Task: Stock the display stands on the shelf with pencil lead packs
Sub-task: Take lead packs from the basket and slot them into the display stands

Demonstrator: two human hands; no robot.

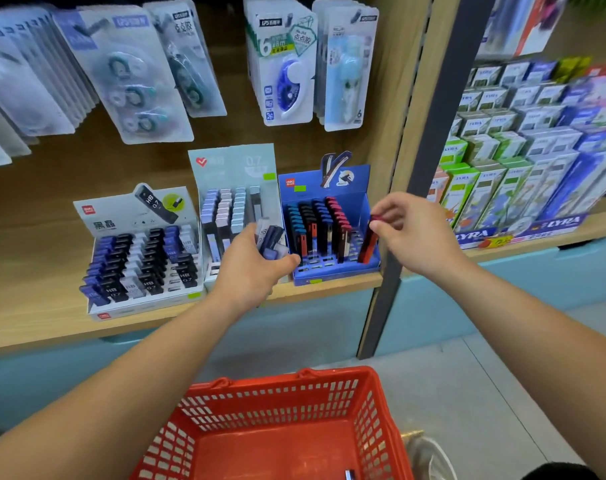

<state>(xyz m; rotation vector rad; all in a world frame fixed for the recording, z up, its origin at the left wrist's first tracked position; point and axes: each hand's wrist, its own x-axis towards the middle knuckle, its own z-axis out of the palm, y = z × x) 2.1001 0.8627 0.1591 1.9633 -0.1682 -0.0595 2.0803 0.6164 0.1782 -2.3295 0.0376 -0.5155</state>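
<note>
Pinching red pack (368,242) at blue stand (336,274) edge — right fingers (389,206), left fingers (282,262) clutching packs (272,240)

Red basket (280,398) stands below; correction tape packs (287,64) hang above.

The shelf (34,292) is faced in matt wood grain. At six o'clock, the basket (277,403) is moulded in red plastic. At eleven o'clock, blister packs (128,81) are cased in glossy clear plastic.

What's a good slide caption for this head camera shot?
Right hand holds a red lead pack at the blue display stand while the left hand grips spare packs.
</note>
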